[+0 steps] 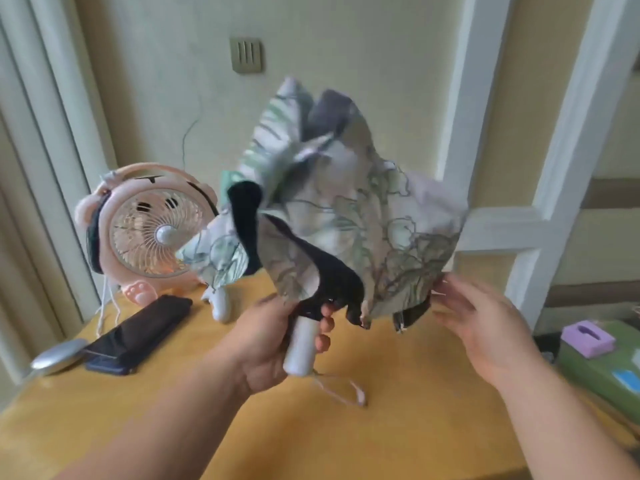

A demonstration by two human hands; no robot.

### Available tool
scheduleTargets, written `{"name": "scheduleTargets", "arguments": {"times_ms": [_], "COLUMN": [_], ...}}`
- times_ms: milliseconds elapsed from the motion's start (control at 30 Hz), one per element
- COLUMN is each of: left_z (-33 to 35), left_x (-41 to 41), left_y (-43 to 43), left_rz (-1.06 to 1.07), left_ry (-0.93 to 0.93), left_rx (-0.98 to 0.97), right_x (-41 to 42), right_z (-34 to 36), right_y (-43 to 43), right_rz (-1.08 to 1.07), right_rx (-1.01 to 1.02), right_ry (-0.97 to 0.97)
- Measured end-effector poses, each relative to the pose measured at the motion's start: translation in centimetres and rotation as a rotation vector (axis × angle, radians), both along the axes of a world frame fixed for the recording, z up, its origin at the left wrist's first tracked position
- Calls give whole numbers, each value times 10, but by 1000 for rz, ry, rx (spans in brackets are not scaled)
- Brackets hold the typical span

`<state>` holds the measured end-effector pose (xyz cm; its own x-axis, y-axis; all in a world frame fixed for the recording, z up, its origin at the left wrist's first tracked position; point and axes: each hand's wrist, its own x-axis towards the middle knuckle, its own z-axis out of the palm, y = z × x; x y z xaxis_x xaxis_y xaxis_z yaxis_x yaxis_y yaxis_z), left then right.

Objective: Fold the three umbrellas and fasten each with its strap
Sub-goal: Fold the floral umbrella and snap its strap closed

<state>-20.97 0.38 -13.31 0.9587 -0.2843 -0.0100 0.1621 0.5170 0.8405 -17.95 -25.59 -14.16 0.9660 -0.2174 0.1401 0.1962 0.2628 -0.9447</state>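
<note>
Your left hand (pixel 273 344) grips the white handle (pixel 300 344) of the flower-print umbrella (pixel 363 209) and holds it up above the yellow table (pixel 381 427), with the canopy pointing up and away from you. The canopy is collapsed but loose, and its folds spread wide to both sides. A thin cord (pixel 349 389) hangs from the bottom of the handle down to the table top.

Your right hand (pixel 485 327) is open with the fingers stretched out, and the fingertips are at the lower right edge of the canopy. The blur does not let me say if they touch the cloth.

A black folded umbrella (pixel 145 330) lies flat near the left edge of the table, just beside a silver oval thing (pixel 59 355). Behind it stands a pink fan (pixel 152 233), and the left folds of the canopy come close in front of it. A green box (pixel 602 375) sits at the right edge. Between these things the yellow table top shows under your hands.
</note>
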Motion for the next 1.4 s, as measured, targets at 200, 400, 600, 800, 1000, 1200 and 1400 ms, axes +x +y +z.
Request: {"name": "scheduleTargets", "arguments": {"times_ms": [200,400,600,800,1000,1200,1400], "left_z": [-9,-21,-27,-51,10,5,21], "left_x": [-16,-16,7,-84,-89,-7,15], "left_y": [-38,-109,-129,-74,86,115,98], "left_rz": [-23,221,398,-276,348,78,152], "left_ry": [222,275,184,-105,-316,-273,-302], "left_rx": [-432,-608,-239,534,1091,1346,777], "right_x": [14,20,55,75,29,24,33], "right_z": [33,26,35,28,-20,-54,5], "right_y": [3,38,55,48,21,53,38], "right_rz": [44,579,537,421,317,196,199], "right_rx": [-77,-230,-808,-1323,-1357,-1567,-1353], "right_ry": [-103,102,-11,-34,19,15,-38]}}
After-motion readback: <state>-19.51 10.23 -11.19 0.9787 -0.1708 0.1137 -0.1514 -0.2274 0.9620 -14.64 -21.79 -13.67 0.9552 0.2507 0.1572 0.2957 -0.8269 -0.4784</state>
